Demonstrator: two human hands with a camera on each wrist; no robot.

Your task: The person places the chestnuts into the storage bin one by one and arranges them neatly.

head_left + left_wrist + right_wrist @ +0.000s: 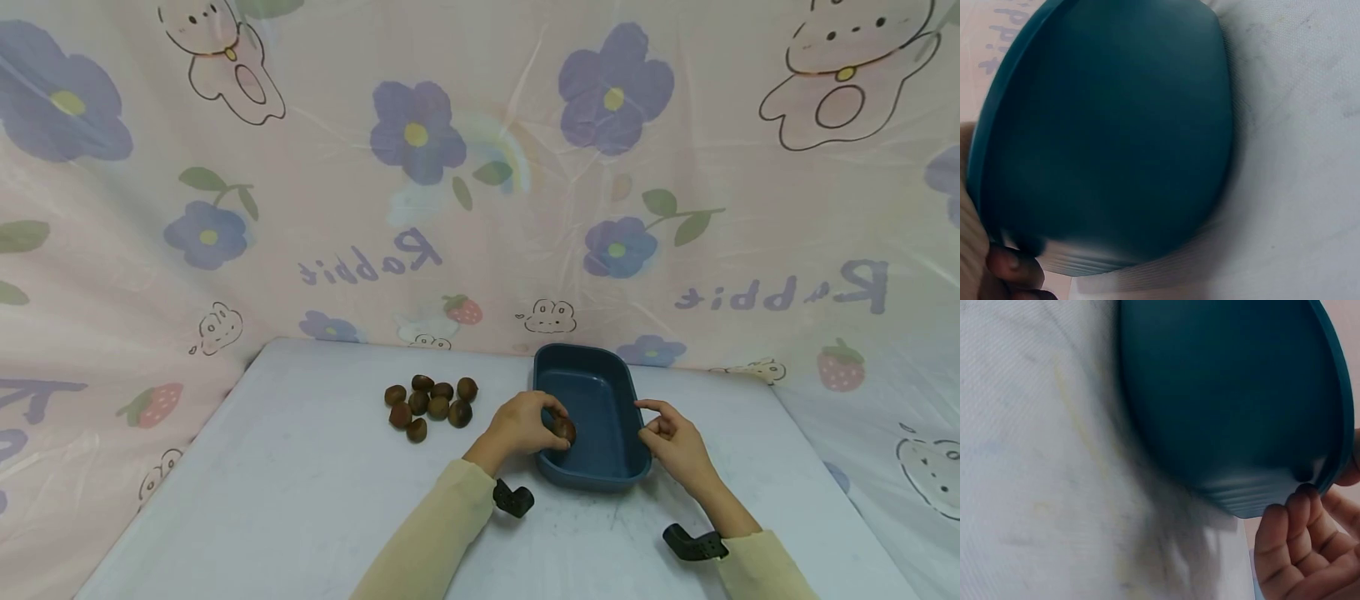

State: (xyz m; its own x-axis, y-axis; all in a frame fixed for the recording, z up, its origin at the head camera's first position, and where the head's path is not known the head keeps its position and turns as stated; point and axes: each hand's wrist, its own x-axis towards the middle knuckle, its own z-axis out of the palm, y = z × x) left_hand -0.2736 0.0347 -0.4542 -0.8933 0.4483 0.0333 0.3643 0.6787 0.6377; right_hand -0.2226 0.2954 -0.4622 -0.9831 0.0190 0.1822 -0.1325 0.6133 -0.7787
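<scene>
Inside the left part of a blue rectangular plastic tub [600,479], my left hand [522,427] pinches a brown chestnut [564,429] between thumb and fingers. The left wrist view shows the tub's outer wall [1110,125] and part of the left hand [1013,269] at the rim; the chestnut is hidden there. On the tub's right side, my right hand [675,442] holds the rim with its fingertips. In the right wrist view, the curled fingers [1300,525] touch the outside just below the rim. Several more chestnuts [438,407] lie in a loose group left of the tub.
A white-covered table [300,500] carries everything. Behind it hangs a pale curtain [480,242] printed with flowers and rabbits, close to the tub's far end. Black wrist devices [693,543] sit at both cuffs.
</scene>
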